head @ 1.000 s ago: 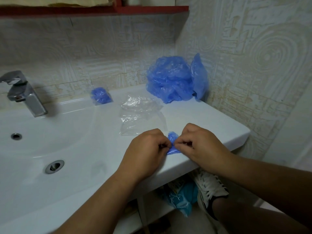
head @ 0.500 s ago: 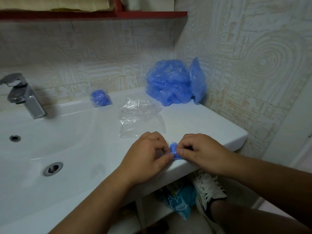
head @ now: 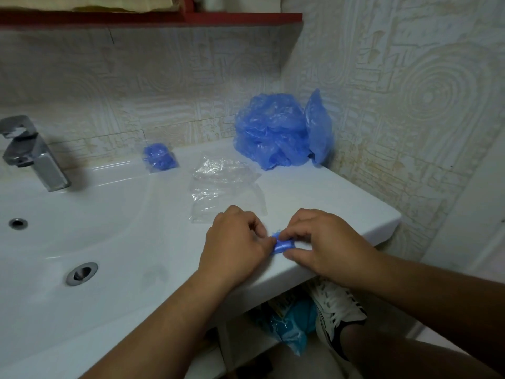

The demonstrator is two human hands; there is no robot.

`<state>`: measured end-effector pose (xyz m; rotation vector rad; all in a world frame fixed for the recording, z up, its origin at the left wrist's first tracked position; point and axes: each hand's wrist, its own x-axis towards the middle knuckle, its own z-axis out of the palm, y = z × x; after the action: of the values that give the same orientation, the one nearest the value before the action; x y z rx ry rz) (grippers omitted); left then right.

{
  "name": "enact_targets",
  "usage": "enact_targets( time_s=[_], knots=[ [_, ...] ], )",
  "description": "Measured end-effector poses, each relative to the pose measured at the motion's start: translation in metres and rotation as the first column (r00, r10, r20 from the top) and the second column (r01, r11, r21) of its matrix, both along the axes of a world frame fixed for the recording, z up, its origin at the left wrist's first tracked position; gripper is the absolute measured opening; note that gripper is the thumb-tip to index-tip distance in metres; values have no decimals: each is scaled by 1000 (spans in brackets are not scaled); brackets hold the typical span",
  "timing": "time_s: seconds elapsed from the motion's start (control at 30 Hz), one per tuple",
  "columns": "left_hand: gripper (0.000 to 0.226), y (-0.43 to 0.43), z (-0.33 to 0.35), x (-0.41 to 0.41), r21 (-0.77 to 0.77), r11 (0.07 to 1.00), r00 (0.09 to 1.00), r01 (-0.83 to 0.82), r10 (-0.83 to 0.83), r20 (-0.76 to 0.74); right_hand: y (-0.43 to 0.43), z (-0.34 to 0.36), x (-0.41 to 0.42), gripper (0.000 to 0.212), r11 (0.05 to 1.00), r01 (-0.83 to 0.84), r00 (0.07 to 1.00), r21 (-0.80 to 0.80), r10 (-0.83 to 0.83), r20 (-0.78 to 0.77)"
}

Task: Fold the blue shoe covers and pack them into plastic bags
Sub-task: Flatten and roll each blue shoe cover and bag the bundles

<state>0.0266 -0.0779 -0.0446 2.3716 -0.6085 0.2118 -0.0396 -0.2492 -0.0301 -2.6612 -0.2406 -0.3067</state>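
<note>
A small folded blue shoe cover (head: 284, 246) lies pinched between my left hand (head: 235, 242) and my right hand (head: 322, 242) on the white sink counter (head: 341, 203), near its front edge. Fingers of both hands hide most of it. Just behind my hands lies a crumpled stack of clear plastic bags (head: 224, 187). A loose pile of blue shoe covers (head: 278, 132) sits in the back right corner against the wall. A packed bag holding a folded blue cover (head: 159, 158) rests at the back of the counter.
The basin with its drain (head: 81, 272) and overflow hole (head: 18, 222) takes up the left side, with a chrome tap (head: 32, 151) behind it. A red shelf (head: 164, 17) hangs overhead. Below the counter are a blue packet (head: 295, 324) and my white shoe (head: 338, 307).
Both hands have kept working the small blue cover at the counter's front edge; it now shows as a tighter, flatter roll between the fingers. Nothing else on the counter has moved.
</note>
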Motion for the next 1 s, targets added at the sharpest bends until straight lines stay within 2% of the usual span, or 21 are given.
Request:
enact_targets(
  time_s=[0.1,0.2,0.37,0.5,0.57,0.7,0.83,0.9,1.0],
  knots=[
    [10,7,1,-4,-80,987,990,140,-139,15,0,-1,3,26,999,16,1000,45,-16,-5],
    [19,12,-1,-7,-28,979,979,202,-202,11,0,-1,4,20,997,21,999,74,-19,-33],
    [14,2,2,-3,5,991,990,135,-134,-46,3,-1,7,8,994,71,997,79,-69,-25],
    [28,-7,8,1,100,993,994,61,-52,-93,7,-3,8,10,990,107,993,92,-111,38],
    [38,-12,16,3,191,981,986,45,-12,-167,9,-3,10,9,989,116,990,91,-123,74],
    [34,-21,23,11,307,952,953,-14,106,-285,9,-4,12,17,997,73,988,-40,-67,137],
    [38,-23,20,8,307,940,966,-151,206,-156,6,-4,15,25,990,-5,995,-140,19,96],
    [31,-20,18,1,229,959,978,-167,190,-86,6,-3,19,26,984,-10,994,-180,29,107],
    [16,-7,19,3,65,979,981,-191,189,43,11,-5,21,19,940,-9,989,-340,59,137]
  ],
)
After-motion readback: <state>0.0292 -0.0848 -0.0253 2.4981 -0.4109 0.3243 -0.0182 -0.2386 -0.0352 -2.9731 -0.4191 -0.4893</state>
